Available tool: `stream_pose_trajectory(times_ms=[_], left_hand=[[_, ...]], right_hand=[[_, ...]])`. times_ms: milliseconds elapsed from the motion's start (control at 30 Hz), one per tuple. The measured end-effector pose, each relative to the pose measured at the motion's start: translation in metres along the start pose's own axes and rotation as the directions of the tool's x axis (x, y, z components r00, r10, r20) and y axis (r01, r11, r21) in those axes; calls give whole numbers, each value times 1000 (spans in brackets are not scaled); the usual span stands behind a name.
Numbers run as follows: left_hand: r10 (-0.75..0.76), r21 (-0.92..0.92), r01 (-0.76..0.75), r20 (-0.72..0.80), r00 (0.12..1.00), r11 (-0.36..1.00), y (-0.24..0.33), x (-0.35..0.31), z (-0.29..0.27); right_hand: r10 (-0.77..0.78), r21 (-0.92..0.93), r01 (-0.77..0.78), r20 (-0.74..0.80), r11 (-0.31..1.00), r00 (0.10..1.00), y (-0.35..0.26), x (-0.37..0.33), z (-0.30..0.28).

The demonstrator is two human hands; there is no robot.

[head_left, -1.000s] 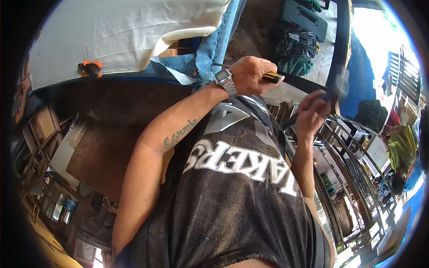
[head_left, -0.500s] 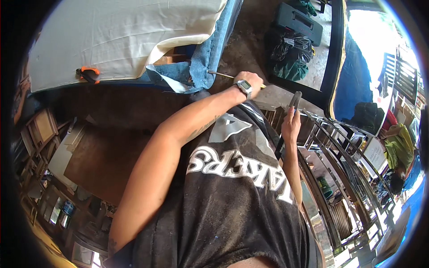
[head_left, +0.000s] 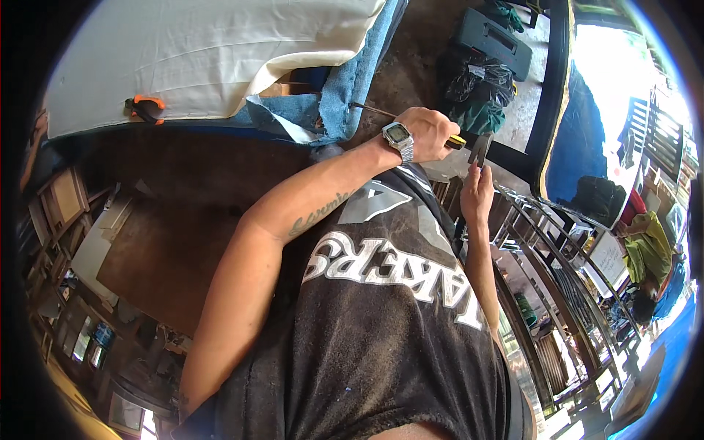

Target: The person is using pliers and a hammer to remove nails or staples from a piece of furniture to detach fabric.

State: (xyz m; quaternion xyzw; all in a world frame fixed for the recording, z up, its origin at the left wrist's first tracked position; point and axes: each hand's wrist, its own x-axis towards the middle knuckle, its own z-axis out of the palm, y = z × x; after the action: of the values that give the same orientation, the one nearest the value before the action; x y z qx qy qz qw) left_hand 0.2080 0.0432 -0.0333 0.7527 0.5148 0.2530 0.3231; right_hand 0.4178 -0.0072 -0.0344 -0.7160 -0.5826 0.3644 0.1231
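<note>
Left hand [head_left: 427, 130] gripping yellow-handled tool [head_left: 411, 125] — blue fabric [head_left: 345, 95] just beside

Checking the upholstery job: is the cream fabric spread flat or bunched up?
Spread flat: the cream fabric lies smooth, an orange clamp at its edge, blue fabric beside it.

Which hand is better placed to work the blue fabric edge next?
Probably left: left hand grips a yellow-handled tool whose thin shaft reaches the blue fabric. Right hand holds a grey metal piece, farther off.
</note>
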Motion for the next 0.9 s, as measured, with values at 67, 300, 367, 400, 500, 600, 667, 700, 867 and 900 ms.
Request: stream_pose_trajectory(times_ms=[67,300,367,400,500,600,667,700,867,900], left_hand=[[22,1,-22,-64,998,1000,1,1,-4],[-30,-98,27,-25,999,995,6,7,-20],[-40,-97,40,-1,999,994,8,6,-20],[-34,-100,33,-9,999,994,8,6,-20],[-32,-115,31,-3,999,993,6,6,-21],[-16,-140,15,-7,1000,990,4,6,-26],[-1,-158,-2,-16,1000,987,3,5,-30],[2,-171,-5,-15,1000,985,3,3,-32],[-18,-64,18,3,1000,998,-4,2,-10],[-48,30,47,49,998,998,-9,5,1]], right_hand=[[-3,3,3,6,1000,1000,-4,0,0],[11,83,-14,44,996,999,-11,9,-8],[12,111,-14,27,994,1000,-9,11,-8],[8,113,-11,23,994,1000,-8,12,-7],[-15,105,14,4,994,1000,-6,13,-9],[-31,111,34,-32,993,999,-13,11,-21],[11,178,-4,-35,984,999,-25,9,-29],[-78,229,110,-144,967,986,-32,9,-32],[-131,231,162,-145,959,981,-48,4,6],[-197,69,195,35,978,980,-43,5,16]])
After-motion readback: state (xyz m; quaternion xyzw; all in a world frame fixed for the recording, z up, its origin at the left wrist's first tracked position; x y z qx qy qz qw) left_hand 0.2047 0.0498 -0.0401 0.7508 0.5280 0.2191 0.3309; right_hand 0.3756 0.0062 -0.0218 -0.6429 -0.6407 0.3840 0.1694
